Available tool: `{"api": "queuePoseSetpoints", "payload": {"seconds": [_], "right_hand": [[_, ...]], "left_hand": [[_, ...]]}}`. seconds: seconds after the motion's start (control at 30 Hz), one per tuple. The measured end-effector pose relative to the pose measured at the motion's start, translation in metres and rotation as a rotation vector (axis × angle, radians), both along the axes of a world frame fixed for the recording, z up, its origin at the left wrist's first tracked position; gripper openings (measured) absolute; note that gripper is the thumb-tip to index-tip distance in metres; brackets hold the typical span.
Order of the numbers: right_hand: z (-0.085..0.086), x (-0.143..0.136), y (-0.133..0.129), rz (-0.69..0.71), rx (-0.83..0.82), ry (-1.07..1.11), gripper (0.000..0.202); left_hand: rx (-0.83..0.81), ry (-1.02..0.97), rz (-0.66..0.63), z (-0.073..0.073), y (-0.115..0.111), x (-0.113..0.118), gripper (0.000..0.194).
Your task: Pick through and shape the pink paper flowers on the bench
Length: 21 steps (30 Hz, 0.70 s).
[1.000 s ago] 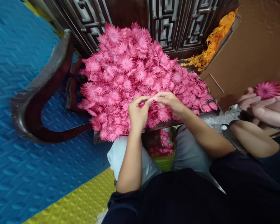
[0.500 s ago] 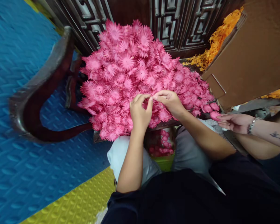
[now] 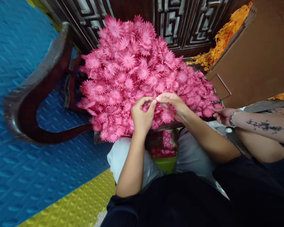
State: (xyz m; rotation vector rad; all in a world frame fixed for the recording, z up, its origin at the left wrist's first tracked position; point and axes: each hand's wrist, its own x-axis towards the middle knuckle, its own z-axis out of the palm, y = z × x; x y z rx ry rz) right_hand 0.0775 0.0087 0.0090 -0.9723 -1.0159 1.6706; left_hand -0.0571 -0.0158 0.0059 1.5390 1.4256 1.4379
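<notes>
A large heap of pink artificial flowers (image 3: 142,72) lies on a dark wooden seat. Over the front of this heap, my left hand (image 3: 143,113) is closed in a pinch, thumb and forefinger tips together. My right hand (image 3: 172,104) meets it there, its thumb and forefinger also pinched at the same spot. Whatever sits between the fingertips is too small to make out. Loose flowers surround both hands. Below, between my knees, a green container (image 3: 165,165) stands with pink flowers showing above it.
At the right, a co-worker's hand (image 3: 223,116) touches the heap's edge. A brown cardboard box (image 3: 255,60) stands beyond it, with orange shredded material (image 3: 232,28) behind. A curved wooden armrest (image 3: 21,116) rises at left over blue flooring (image 3: 49,176).
The co-worker's hand has moved left to the edge of the heap; the pink flower it held at its fingertips no longer shows there. My hands stay pinched together, barely shifted.
</notes>
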Motion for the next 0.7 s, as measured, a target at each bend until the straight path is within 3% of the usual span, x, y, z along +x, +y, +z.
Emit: {"api": "queuePoseSetpoints", "payload": {"seconds": [0.33, 0.57, 0.7], "right_hand": [[0.0044, -0.0008, -0.003, 0.091, 0.026, 0.017, 0.023], [0.0019, -0.0044, -0.0006, -0.01, -0.031, 0.035, 0.026], [0.0021, -0.0062, -0.0009, 0.067, -0.044, -0.014, 0.033]], "left_hand": [[-0.033, -0.106, -0.002, 0.0016, -0.0012, -0.0038, 0.007], [-0.066, -0.191, -0.012, -0.0017, 0.002, 0.0, 0.006], [-0.037, -0.191, 0.032, -0.0025, 0.0031, 0.0004, 0.008]]}}
